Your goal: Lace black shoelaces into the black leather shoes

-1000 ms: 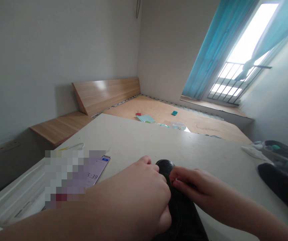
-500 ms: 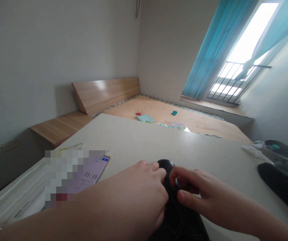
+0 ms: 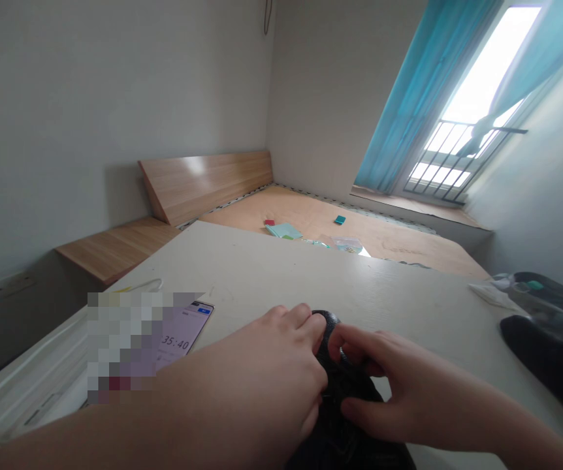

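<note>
In the head view a black item with a pebbled, leather-like surface and a rounded far end (image 3: 331,318) lies on the white table in front of me. Its near part is dark, and its kind cannot be made out. My left hand (image 3: 286,372) is closed on its left side, back of the hand up, with the fingertips hidden. From the right, my right hand (image 3: 384,372) grips it, index finger curled over the far part. The right thumb presses lower down, apart from the index finger.
A phone (image 3: 191,336) with a running clock lies on the left of the white table (image 3: 257,274), beside clear plastic packaging (image 3: 21,391). At the right are a black object (image 3: 546,352) and a plastic bag (image 3: 550,300). Beyond stands a bed (image 3: 305,205) with small packets.
My right thumb has moved down and left, opening a wider gap from the index finger. The black item's near part has shifted slightly. My left hand has barely moved.
</note>
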The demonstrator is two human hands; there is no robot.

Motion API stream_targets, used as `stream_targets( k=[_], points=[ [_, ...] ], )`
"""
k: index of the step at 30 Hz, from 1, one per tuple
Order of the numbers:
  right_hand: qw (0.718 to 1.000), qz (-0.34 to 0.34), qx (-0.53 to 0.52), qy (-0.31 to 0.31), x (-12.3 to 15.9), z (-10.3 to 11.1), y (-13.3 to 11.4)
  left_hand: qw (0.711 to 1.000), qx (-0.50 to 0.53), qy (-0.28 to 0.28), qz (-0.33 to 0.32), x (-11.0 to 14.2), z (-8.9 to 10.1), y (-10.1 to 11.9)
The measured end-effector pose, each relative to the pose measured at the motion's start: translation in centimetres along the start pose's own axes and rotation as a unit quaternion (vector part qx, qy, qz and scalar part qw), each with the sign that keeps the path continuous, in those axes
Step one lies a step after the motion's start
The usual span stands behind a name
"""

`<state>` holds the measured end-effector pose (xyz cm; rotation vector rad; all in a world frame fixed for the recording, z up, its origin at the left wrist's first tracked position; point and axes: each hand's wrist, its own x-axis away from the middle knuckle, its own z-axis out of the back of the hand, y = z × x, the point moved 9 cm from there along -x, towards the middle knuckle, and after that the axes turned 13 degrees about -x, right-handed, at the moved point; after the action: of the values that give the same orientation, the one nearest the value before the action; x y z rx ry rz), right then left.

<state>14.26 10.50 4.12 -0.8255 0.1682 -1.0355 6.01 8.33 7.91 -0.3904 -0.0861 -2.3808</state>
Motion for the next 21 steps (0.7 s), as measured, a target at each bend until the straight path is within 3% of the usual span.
stream_targets(
  k=[11,21],
  points=[
    [0.999,-0.015,-0.027,-0.012,0.08,-0.14,0.22,0.999,-0.018,0.021,-0.017,0.09,-0.5,-0.08],
    [1.0,0.005,-0.018,-0.005,-0.03,-0.15,0.0,0.995,0.004,0.092,-0.025,-0.51,-0.58,0.43]
  ],
)
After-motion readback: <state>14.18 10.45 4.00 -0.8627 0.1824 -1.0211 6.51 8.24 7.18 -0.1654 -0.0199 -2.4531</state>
